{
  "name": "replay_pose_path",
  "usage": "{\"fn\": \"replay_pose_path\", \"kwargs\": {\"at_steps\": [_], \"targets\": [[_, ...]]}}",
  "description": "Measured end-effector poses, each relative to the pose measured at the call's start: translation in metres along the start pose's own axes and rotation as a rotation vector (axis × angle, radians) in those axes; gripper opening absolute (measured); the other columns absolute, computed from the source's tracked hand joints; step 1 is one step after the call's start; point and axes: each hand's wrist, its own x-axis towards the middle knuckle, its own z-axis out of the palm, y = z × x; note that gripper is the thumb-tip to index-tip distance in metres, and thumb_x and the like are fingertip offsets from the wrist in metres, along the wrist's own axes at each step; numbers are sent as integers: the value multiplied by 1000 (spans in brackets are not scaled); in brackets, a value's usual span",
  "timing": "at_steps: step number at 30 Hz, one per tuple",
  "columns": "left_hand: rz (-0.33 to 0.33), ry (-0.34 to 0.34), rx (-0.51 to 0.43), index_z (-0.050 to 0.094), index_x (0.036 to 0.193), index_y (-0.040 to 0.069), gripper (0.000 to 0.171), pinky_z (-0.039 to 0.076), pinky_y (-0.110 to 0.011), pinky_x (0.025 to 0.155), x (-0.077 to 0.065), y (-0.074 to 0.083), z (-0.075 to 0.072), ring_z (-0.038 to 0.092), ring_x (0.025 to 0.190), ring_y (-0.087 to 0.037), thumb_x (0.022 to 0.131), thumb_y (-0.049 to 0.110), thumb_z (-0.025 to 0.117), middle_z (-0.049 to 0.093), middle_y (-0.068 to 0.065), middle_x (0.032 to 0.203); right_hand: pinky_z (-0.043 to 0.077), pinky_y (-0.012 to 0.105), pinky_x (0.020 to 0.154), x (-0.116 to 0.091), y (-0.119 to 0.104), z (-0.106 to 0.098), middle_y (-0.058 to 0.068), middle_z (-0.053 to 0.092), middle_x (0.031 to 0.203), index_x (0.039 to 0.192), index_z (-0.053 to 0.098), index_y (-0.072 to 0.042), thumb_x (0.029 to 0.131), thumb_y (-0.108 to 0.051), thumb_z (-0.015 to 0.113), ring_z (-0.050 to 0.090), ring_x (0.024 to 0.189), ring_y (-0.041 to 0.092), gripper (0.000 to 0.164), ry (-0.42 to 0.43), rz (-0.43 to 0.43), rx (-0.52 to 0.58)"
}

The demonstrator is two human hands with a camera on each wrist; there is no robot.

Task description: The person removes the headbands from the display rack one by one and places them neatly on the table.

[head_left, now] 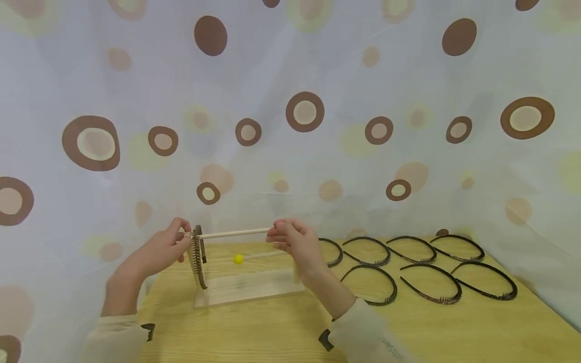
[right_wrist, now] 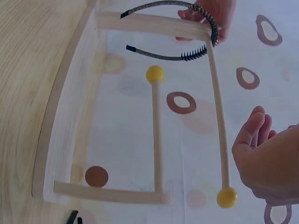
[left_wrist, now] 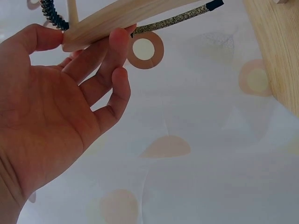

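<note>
A wooden display rack (head_left: 249,288) stands on the table, with two round rods running between its upright sides. One toothed headband (head_left: 196,259) hangs over the upper rod (head_left: 236,233) at its left end, its open ends toward the base. My left hand (head_left: 161,252) pinches the top of the rack's left upright (left_wrist: 100,25) between thumb and fingers, right beside that headband. My right hand (right_wrist: 266,158) is by the free end of the upper rod, fingers loosely bent and apart from its yellow ball tip (right_wrist: 227,197). The lower rod ends in another yellow ball (head_left: 238,259) and carries nothing.
Several dark toothed headbands (head_left: 431,287) lie in two rows on the wooden table (head_left: 254,338), right of the rack. Behind the table hangs a pale curtain (head_left: 290,60) with brown ring and dot patterns.
</note>
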Motion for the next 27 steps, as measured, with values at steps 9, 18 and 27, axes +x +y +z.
{"fn": "replay_pose_path", "kwargs": {"at_steps": [9,18,27], "targets": [[9,-10,-9,33,123,9,28,43,-39,63,1,0,-2,59,75,-24,104,23,47,62,-20,115,55,39,87,8,45,59,14,72,103,111,71,0,101,-21,66,71,95,28,24,-106,89,-144],[-18,-12,-14,34,124,12,29,44,-40,65,3,-4,0,60,77,-25,104,26,49,64,-15,111,54,39,84,20,71,100,-4,69,107,125,68,-6,98,-35,68,67,95,18,39,-245,119,-396],[-11,-7,-17,35,123,10,30,44,-39,65,0,-4,-4,61,80,-26,103,26,50,64,-17,114,53,35,77,28,72,118,-5,71,101,115,74,-11,97,-25,66,68,94,23,24,-270,85,-380]]}}
